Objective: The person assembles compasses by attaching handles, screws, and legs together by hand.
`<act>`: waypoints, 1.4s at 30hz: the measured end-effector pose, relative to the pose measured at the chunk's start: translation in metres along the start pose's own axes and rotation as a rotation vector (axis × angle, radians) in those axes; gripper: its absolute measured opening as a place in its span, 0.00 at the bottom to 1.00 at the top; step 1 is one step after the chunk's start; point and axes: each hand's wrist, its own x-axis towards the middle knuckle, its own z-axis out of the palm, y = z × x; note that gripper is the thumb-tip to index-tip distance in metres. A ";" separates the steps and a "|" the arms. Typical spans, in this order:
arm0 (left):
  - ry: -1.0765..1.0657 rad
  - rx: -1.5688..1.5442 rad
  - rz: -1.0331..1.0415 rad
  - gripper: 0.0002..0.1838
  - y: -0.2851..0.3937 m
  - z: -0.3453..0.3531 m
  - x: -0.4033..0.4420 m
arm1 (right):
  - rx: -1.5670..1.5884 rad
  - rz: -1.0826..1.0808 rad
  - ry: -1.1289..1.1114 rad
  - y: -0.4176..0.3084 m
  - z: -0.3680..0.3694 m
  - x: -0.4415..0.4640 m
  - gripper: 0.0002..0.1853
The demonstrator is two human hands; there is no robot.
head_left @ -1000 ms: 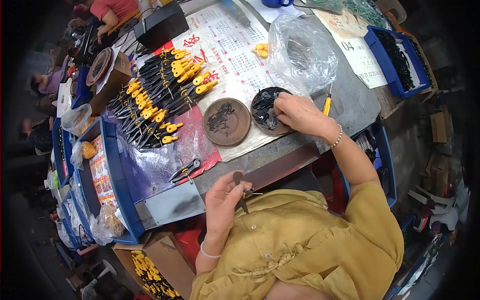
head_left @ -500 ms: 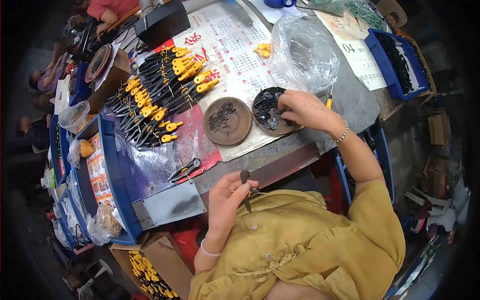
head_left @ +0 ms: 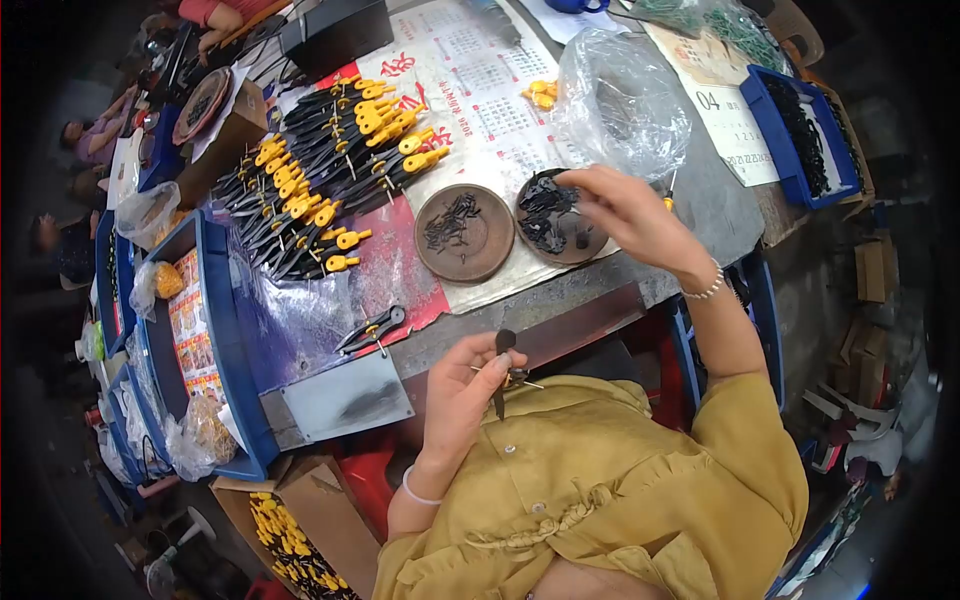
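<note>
My left hand, near the table's front edge, pinches a small black tool part with a thin metal pin across it. Over the right round dish, which holds black pieces, my right hand is held with its fingers bent; whether anything is between the fingertips is too small to tell. Beside it stands the left round dish with small dark pins. A single black tool lies on the table edge to the left. Rows of black tools with yellow tips lie further back.
A clear plastic bag and small yellow parts lie behind the dishes. Blue trays stand at the left and right. A cardboard box with yellow-tipped tools is below. Other people are at the upper left.
My right hand has lifted slightly and its fingers have spread from the black pieces in the dish. My left hand still holds the black part. The whole view has shifted slightly.
</note>
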 end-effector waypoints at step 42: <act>-0.157 0.080 0.005 0.06 -0.001 0.013 -0.003 | 1.268 0.474 -0.415 -0.066 0.057 -0.063 0.07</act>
